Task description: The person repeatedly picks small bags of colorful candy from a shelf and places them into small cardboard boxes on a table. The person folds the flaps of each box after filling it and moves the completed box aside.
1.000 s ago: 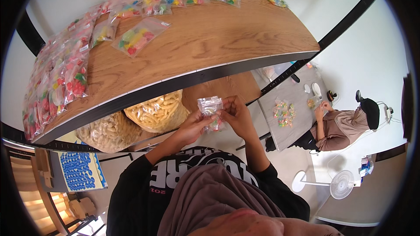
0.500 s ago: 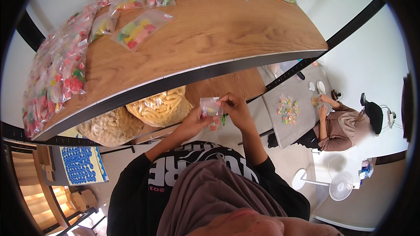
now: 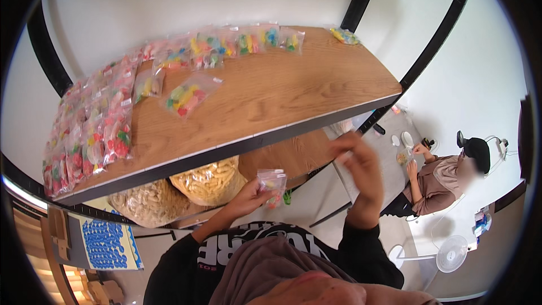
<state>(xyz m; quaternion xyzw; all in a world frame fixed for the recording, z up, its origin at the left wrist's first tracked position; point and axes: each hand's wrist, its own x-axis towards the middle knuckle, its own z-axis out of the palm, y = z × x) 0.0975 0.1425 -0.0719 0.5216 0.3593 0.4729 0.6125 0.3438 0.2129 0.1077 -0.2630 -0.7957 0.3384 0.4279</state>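
Note:
My left hand [image 3: 247, 196] is closed on a small clear bag [image 3: 271, 183] of colourful sweets, held just below the front edge of the wooden upper shelf [image 3: 271, 90]. My right hand [image 3: 355, 161], slightly blurred, is raised to the right of the bag, apart from it, with loosely bent fingers and nothing visible in them. On the upper shelf, packed rows of similar bags [image 3: 90, 124] fill the left side and back, and one bag [image 3: 190, 95] lies out in front of them. Two big clear sacks of pale snacks [image 3: 207, 180] sit on the lower shelf.
At the right, another person [image 3: 443, 181] works with both hands at a grey table [image 3: 367, 186]. A white fan [image 3: 451, 252] stands below them. Black shelf posts [image 3: 420, 62] frame the shelving. At the lower left is a blue-patterned sheet [image 3: 106, 244].
My right hand has let go of the bag and moved right, while my left hand keeps it, slightly lower in view. The shelves appear lower as the view has shifted.

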